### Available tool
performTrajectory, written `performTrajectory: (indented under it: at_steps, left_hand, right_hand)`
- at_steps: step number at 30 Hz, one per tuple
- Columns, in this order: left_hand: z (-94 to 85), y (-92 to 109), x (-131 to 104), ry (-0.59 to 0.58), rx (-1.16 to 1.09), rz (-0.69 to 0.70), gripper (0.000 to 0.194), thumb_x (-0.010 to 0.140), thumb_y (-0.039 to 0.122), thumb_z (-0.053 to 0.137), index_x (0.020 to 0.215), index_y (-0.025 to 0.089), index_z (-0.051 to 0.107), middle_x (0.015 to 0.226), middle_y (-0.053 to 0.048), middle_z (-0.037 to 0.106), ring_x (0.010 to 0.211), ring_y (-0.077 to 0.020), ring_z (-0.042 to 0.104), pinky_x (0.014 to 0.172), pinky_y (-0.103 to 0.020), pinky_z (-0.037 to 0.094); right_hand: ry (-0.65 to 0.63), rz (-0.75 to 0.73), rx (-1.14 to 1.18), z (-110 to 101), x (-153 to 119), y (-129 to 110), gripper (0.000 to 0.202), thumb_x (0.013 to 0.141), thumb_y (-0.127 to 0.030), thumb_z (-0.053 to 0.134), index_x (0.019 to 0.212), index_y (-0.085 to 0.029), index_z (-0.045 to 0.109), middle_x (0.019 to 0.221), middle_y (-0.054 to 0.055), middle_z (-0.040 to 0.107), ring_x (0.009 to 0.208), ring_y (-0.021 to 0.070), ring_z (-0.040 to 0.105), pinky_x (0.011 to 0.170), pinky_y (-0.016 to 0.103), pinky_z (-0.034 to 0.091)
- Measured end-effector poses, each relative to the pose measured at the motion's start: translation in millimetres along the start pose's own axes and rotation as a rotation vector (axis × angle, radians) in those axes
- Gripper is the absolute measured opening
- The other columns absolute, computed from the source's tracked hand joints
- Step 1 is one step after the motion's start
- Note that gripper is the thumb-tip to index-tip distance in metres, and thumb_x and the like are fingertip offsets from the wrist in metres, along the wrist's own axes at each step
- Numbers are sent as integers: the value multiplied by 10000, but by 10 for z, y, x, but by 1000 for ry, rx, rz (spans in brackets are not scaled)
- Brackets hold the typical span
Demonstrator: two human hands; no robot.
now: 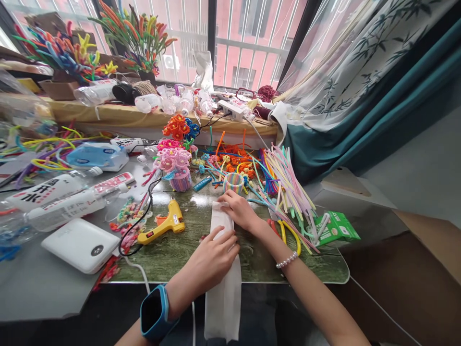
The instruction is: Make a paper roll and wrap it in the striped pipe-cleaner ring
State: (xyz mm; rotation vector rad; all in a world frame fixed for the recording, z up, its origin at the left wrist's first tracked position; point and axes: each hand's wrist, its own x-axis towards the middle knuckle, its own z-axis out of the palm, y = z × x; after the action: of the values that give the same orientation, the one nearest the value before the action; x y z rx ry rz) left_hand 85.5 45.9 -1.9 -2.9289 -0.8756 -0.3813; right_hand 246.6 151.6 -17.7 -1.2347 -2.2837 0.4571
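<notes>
A long folded strip of white tissue-like paper lies on the table and hangs down over its front edge. My left hand is closed over the middle of this strip, fingers bent and pressed together. Farther up, my right hand pinches the strip's far end, its fingertips at the upper edge. Just beyond my right hand stands a small striped pastel cup. A yellow hot glue gun rests left of the strip. Pliers with yellow handles lie partly behind my right forearm.
A striped pot with pink pipe-cleaner flowers stands behind the glue gun. Bundled pastel pipe cleaners and a green packet are on the right. Leftward lie a white box-shaped device, plastic bottles and a black cable.
</notes>
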Motion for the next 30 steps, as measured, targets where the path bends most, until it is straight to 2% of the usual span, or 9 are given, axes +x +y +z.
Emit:
performTrajectory:
  at_steps: [4,7,13,19,22,26,30]
  left_hand:
    - [-101,-52,37,-46,-24,89,142,850,80,556,910,196,610,1052,-70,679,1154,-209,578,1101,-408,364]
    - [-134,-80,77,-62,28,132,124,852,75,562,852,196,591,919,-47,660,1015,-204,602,1057,-399,389]
    - [-14,-86,53,149,184,234,246,961,99,469,750,190,559,709,-13,591,731,-170,546,833,-333,441]
    - [57,-46,-55,167,180,229,274,956,78,445,720,178,540,695,-27,571,681,-178,519,725,-343,415]
    - [9,-39,-65,110,134,168,224,937,83,485,738,181,523,736,-29,575,686,-183,516,700,-341,419]
    - [-48,-33,-20,-23,-33,12,163,931,127,502,784,193,529,809,-32,587,689,-175,521,678,-331,449]
    - [50,-3,40,58,-91,-222,107,969,258,512,993,189,590,1010,-55,632,859,-178,615,731,-303,517]
  right_hand:
    - [16,-28,26,9,6,70,206,902,-98,607,1073,-206,644,1063,36,593,983,175,619,849,287,481]
    - [29,-40,49,14,-1,86,207,899,-99,605,1071,-209,645,1051,35,594,973,175,621,849,294,485]
    - [54,-48,112,14,6,112,184,888,-101,622,1042,-198,648,1055,39,619,990,181,623,857,300,486]
    - [88,-42,166,30,21,169,153,862,-91,651,976,-193,646,1016,38,634,970,192,624,854,324,489]
    - [98,-45,187,29,16,176,143,854,-92,664,958,-188,644,989,36,635,945,190,627,840,320,492]
    - [109,-47,198,29,12,176,137,855,-97,660,954,-191,646,987,39,639,935,191,630,819,317,493]
    - [108,-45,183,37,17,191,146,854,-109,666,975,-186,646,994,48,660,930,192,636,815,315,493]
